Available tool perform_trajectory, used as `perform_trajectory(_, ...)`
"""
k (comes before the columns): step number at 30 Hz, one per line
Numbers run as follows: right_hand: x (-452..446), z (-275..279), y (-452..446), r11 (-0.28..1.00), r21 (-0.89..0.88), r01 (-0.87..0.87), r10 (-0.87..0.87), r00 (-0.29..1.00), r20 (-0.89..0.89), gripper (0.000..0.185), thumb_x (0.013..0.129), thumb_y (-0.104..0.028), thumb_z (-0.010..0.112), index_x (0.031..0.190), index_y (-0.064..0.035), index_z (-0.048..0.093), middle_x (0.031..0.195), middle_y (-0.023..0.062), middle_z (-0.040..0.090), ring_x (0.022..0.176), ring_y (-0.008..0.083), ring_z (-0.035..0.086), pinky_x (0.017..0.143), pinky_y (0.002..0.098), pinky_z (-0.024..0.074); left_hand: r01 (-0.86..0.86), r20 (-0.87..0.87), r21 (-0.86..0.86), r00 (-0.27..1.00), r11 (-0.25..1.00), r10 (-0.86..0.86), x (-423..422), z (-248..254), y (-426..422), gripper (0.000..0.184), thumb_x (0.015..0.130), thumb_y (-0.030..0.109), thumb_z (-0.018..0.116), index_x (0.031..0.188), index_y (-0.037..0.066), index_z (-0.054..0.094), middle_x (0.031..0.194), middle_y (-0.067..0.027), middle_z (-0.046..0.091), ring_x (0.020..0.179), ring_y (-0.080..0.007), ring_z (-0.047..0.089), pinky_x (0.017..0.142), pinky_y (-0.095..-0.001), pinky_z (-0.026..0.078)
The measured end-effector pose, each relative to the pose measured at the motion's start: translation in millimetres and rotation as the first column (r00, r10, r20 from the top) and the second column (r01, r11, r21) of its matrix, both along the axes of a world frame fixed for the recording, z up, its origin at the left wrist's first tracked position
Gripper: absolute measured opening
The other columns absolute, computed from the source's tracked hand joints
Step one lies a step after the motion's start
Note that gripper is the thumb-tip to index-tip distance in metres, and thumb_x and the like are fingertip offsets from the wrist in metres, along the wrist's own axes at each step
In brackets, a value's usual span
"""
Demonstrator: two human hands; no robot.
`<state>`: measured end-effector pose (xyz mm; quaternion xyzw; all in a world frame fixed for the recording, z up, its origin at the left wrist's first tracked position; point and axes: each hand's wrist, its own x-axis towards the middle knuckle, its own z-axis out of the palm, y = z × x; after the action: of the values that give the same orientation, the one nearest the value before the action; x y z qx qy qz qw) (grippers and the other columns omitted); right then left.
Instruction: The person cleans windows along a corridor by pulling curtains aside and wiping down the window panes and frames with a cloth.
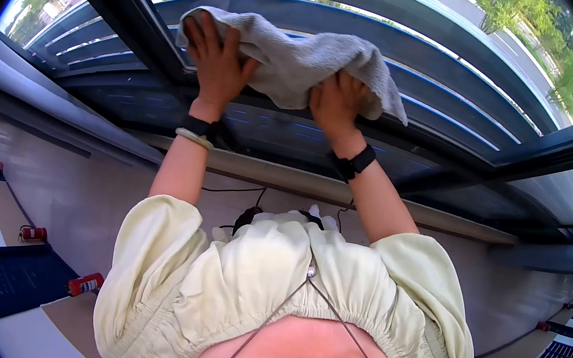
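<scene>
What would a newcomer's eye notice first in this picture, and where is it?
Probably the rumpled grey fluffy cloth at the top centre, under the person's left hand and right hand, against a dark-framed glass window. Next, perhaps, the two red cylindrical fire extinguishers at the lower left.

Bright daylight comes from beyond the bare left hand (215, 59) and bare right hand (338, 107); just below them, the dark metal window frame (284, 136) lies in shadow, fisheye distortion bows the long blue-grey metal slats (334, 22) ahead, and black rings the view
</scene>
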<state>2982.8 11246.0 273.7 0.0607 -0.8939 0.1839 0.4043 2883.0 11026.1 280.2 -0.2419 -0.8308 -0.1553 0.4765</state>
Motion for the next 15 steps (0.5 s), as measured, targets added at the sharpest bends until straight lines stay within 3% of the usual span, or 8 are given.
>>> perform_trajectory(1, -9, 4, -23, 0.999, 0.022, -0.039, 0.038, 0.998, 0.048, 0.039, 0.076, -0.016, 0.065, 0.115, -0.0127, 0.063, 0.109, 0.0115, 0.06, 0.115, 0.0378, 0.052, 0.095, 0.0603, 0.0348, -0.049, 0.008, 0.001, 0.999, 0.999, 0.049, -4, -1, -23, 0.082, 0.081, 0.049, 0.067, 0.147, 0.012, 0.034, 0.157, -0.0293, 0.014, 0.142, -0.058, 0.009, 0.106, -0.0722, 0.014)
perform_trajectory(3, -30, 5, -62, 0.985, 0.078, -0.152, 0.158, 0.985, -0.07, 0.036, 0.077, -0.014, 0.066, 0.113, -0.0145, 0.064, 0.111, 0.0046, 0.062, 0.107, 0.0297, 0.059, 0.089, 0.0475, 0.0463, -0.097, 0.084, -0.068, 0.991, 0.993, 0.103, -7, -9, -62, 0.082, 0.083, 0.044, 0.066, 0.145, 0.003, 0.032, 0.156, -0.0296, 0.016, 0.143, -0.0561, 0.008, 0.109, -0.0701, 0.012)
perform_trajectory(5, -32, 7, -93, 0.966, 0.138, -0.22, 0.227, 0.973, -0.037, 0.031, 0.08, -0.013, 0.063, 0.111, -0.0143, 0.066, 0.111, 0.0045, 0.063, 0.102, 0.0268, 0.062, 0.083, 0.0406, 0.0512, -0.153, 0.115, -0.137, 0.979, 0.979, 0.169, -9, -24, -89, 0.081, 0.084, 0.039, 0.065, 0.144, -0.003, 0.031, 0.156, -0.0296, 0.018, 0.144, -0.0542, 0.008, 0.111, -0.0674, 0.012)
perform_trajectory(8, -39, -19, -113, 0.919, 0.107, -0.38, 0.375, 0.925, 0.069, 0.03, 0.084, -0.012, 0.059, 0.112, -0.0138, 0.066, 0.113, 0.0059, 0.063, 0.104, 0.0291, 0.061, 0.086, 0.0411, 0.0507, -0.225, 0.139, -0.251, 0.954, 0.942, 0.265, -4, -41, -100, 0.077, 0.087, 0.028, 0.064, 0.145, -0.005, 0.027, 0.154, -0.0322, 0.017, 0.144, -0.0528, 0.011, 0.115, -0.063, 0.011)
perform_trajectory(11, -30, -44, -111, 0.872, -0.037, -0.487, 0.473, 0.823, 0.314, 0.029, 0.091, -0.014, 0.053, 0.118, -0.0135, 0.064, 0.121, 0.0081, 0.062, 0.11, 0.0296, 0.06, 0.093, 0.0404, 0.0493, -0.041, 0.215, -0.005, 0.976, 0.999, 0.041, 8, -70, -92, 0.08, 0.086, 0.023, 0.063, 0.147, -0.005, 0.02, 0.153, -0.0358, 0.014, 0.144, -0.0532, 0.011, 0.115, -0.0638, 0.01)
perform_trajectory(12, -23, -48, -102, 0.886, 0.054, -0.46, 0.418, 0.845, 0.333, 0.03, 0.093, -0.014, 0.052, 0.121, -0.0134, 0.063, 0.125, 0.0084, 0.061, 0.113, 0.0305, 0.059, 0.095, 0.0392, 0.0486, -0.031, 0.318, 0.017, 0.948, 0.999, 0.024, 14, -82, -87, 0.088, 0.085, 0.02, 0.066, 0.149, -0.005, 0.012, 0.153, -0.0389, 0.007, 0.142, -0.0566, 0.007, 0.115, -0.0655, 0.008)
perform_trajectory(15, 7, -56, -46, 0.907, -0.008, -0.421, 0.394, 0.844, 0.365, 0.032, 0.095, -0.016, 0.052, 0.125, -0.0144, 0.062, 0.129, 0.0085, 0.06, 0.115, 0.0305, 0.058, 0.097, 0.0382, 0.0481, 0.093, 0.411, 0.025, 0.907, 0.995, -0.095, 54, -114, -39, 0.09, 0.086, 0.017, 0.067, 0.151, -0.001, 0.008, 0.155, -0.0367, 0.002, 0.143, -0.0559, 0.002, 0.115, -0.0648, 0.006)
